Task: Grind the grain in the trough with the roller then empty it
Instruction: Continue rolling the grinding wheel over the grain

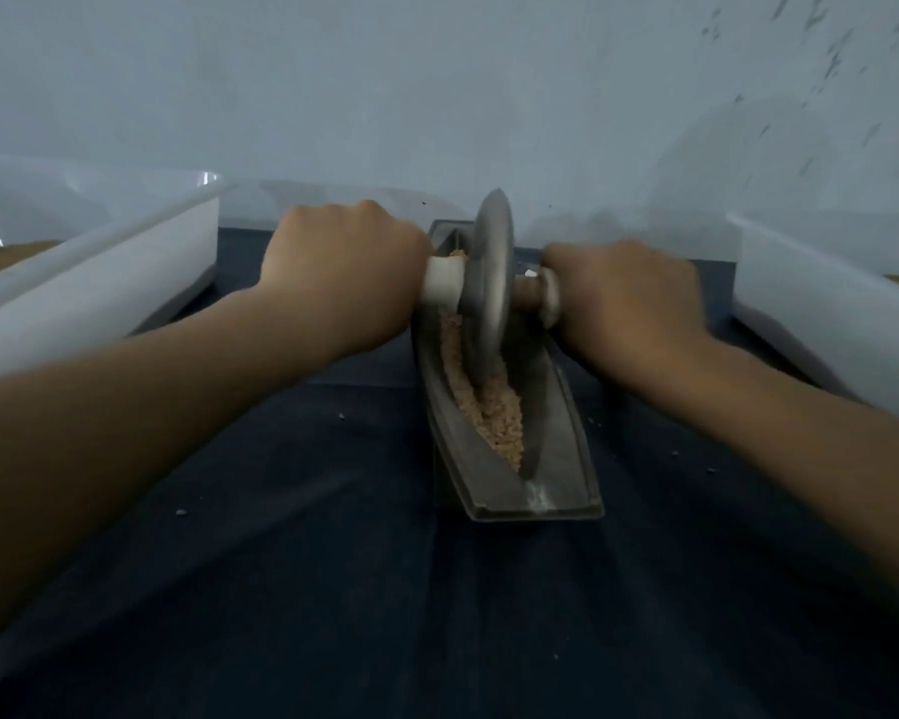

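Head view, beginning at the nearest part: a dark cloth [333, 563] covers the table, probably to catch spilled grain, because some small crumbs [180, 512] lie on it. On the cloth stands the metal trough [556, 474], with its length pointing away from the person. This way the wheel can run forward and back along the groove. The grain [499, 422] lies in the bottom of the groove, mostly in the near half. It looks coarse and broken, so the grinding seems to be under way and not finished.

The roller [489, 282] stands on its edge in the far half of the trough, with its rim down in the grain. The left hand [338, 272] is curled around the white handle on its side, and the right hand [624, 298] is wrapped around the handle on the other side. Holding both ends lets the person press evenly and keep the disc upright.

On each side a white bin stands near: the left bin [100, 282] and the right bin [821, 313]. Both show some brown material inside. They are likely placed there for emptying the trough later. Behind everything is a pale wall [437, 96].
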Motion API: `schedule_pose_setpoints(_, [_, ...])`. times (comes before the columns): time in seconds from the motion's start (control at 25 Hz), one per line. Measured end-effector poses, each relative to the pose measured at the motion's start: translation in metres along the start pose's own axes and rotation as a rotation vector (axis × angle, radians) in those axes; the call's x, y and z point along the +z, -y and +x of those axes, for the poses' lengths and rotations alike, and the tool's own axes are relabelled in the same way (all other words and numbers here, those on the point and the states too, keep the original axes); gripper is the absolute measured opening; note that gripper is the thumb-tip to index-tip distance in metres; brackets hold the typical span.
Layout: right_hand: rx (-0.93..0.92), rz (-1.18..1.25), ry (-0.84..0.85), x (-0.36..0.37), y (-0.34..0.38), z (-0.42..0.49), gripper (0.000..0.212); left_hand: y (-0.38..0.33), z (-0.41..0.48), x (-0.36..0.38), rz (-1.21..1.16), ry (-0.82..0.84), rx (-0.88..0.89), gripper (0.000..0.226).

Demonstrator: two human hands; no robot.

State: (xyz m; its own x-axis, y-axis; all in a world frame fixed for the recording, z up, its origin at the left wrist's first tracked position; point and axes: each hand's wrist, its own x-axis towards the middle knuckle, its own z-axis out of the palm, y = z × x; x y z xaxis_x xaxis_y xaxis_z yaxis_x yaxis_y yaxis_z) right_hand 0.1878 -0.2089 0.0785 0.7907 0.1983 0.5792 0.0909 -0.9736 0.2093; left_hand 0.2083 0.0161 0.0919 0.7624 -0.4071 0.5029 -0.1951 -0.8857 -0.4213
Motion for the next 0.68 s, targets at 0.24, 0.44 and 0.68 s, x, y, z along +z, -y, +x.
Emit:
schedule_pose_setpoints(0.24, [0.015, 0.068, 0.169, 0.006, 0.005, 0.03, 0.015, -0.002, 0.02, -0.008, -0.049, 0.122, -0.051, 0.016])
schedule_pose_setpoints(0.44, [-0.172, -0.03, -0.164, -0.034, -0.007, -0.036, 0.037, 0.017, -0.043, -0.016, -0.173, -0.006, 0.052, 0.013])
schedule_pose_setpoints(0.68, [0.055, -0.016, 0.165, -0.007, 0.016, 0.032, 0.014, 0.007, 0.018, 0.01, -0.135, 0.087, -0.081, 0.017])
